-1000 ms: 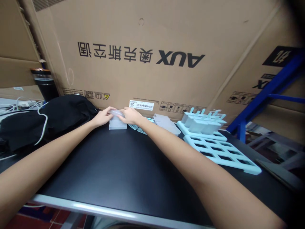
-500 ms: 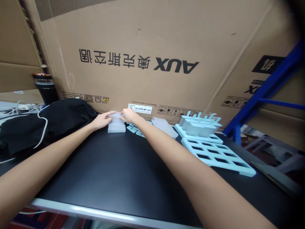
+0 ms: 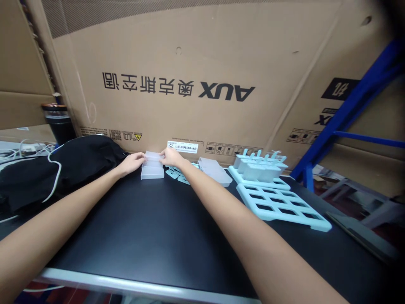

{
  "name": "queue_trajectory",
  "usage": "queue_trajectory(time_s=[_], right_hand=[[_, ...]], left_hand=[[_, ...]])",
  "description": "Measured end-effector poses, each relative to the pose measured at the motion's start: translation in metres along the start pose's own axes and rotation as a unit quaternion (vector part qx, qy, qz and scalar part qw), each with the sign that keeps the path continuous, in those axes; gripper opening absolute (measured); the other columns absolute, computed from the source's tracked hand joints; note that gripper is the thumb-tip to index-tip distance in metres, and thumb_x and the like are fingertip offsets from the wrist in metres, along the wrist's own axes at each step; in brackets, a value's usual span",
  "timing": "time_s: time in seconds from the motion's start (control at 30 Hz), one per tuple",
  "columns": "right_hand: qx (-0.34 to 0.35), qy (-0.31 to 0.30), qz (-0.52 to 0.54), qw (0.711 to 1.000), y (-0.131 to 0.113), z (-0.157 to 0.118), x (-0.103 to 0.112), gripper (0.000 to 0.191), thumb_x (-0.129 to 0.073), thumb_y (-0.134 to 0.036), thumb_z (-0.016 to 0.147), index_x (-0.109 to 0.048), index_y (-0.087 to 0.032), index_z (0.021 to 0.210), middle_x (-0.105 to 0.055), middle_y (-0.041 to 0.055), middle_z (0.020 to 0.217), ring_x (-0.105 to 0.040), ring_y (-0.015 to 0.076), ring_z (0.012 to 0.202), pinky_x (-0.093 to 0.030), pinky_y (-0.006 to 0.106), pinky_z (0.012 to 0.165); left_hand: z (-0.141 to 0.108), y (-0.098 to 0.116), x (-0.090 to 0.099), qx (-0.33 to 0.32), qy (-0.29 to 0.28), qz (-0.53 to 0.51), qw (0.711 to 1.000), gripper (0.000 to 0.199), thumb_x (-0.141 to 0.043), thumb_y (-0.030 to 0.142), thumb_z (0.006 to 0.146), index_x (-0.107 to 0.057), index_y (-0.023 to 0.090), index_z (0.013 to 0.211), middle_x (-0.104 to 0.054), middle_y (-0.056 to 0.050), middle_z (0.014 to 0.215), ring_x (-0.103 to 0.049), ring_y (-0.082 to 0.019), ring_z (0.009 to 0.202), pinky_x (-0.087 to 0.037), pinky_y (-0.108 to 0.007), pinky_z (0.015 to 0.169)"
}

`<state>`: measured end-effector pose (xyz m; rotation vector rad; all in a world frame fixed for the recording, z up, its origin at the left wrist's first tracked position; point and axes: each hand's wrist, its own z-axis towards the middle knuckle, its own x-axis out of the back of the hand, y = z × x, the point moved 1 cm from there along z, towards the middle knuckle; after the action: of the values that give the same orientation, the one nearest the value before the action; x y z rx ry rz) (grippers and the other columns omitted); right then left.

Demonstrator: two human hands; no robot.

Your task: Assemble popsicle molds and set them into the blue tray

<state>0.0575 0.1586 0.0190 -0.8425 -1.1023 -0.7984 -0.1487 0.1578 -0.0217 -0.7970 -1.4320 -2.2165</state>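
Note:
A clear, stepped plastic piece [image 3: 152, 172] lies at the far side of the black table. My left hand [image 3: 133, 162] touches its left side with the fingertips, and my right hand [image 3: 171, 157] is at its right side, so the piece sits between both hands' fingers. Light-blue flat pieces [image 3: 177, 175] lie just right of it, partly behind my right forearm. Further right rests a clear plastic cover [image 3: 215, 172]. Beyond that, a light-blue rack [image 3: 275, 183] bears several clear moulds with blue sticks. An empty light-blue frame [image 3: 284, 207] lies in front of it.
A large cardboard box [image 3: 177, 114] stands behind the table [image 3: 152, 236]. At the left are a black bag [image 3: 79, 164], white cables [image 3: 55, 177] and a dark cup [image 3: 60, 124]. A blue metal post [image 3: 348, 109] and a dark flat object [image 3: 357, 232] are at the right.
The camera view has shifted slightly. My fingers have moved a little on the clear plastic piece, and more of its upper part shows between them.

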Motion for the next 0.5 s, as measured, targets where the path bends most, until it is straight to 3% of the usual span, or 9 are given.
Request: queue_trajectory(time_s=[0.3,0.4,0.5], right_hand=[[0.014,-0.02,-0.002,1.0,0.001,-0.007,0.004,0.051,-0.06,-0.029,0.077,-0.063,-0.013,0.126,-0.071,0.0102,0.107,-0.065,0.0221,0.096,-0.048,0.028,0.08],[0.06,-0.016,-0.015,0.998,-0.001,-0.016,0.031,0.049,-0.06,-0.031,0.078,-0.063,-0.015,0.124,-0.069,0.0098,0.11,-0.063,0.0224,0.1,-0.047,0.031,0.084],[0.101,0.112,-0.041,0.988,0.012,-0.042,0.078,0.044,-0.051,-0.03,0.085,-0.06,-0.015,0.125,-0.068,0.0098,0.114,-0.06,0.0214,0.105,-0.043,0.034,0.093]], left_hand=[[0.011,-0.013,-0.003,0.012,0.001,-0.043,0.999,0.038,-0.051,0.036,0.071,-0.074,0.018,0.095,-0.074,-0.005,0.097,-0.065,-0.026,0.099,-0.048,-0.036,0.094],[0.012,-0.015,-0.003,0.008,0.007,-0.046,0.999,0.036,-0.053,0.038,0.072,-0.075,0.019,0.093,-0.074,-0.006,0.099,-0.065,-0.027,0.102,-0.048,-0.036,0.095],[0.009,-0.013,-0.002,0.009,0.007,-0.033,0.999,0.034,-0.054,0.039,0.074,-0.075,0.021,0.095,-0.074,-0.005,0.103,-0.065,-0.027,0.104,-0.047,-0.036,0.096]])
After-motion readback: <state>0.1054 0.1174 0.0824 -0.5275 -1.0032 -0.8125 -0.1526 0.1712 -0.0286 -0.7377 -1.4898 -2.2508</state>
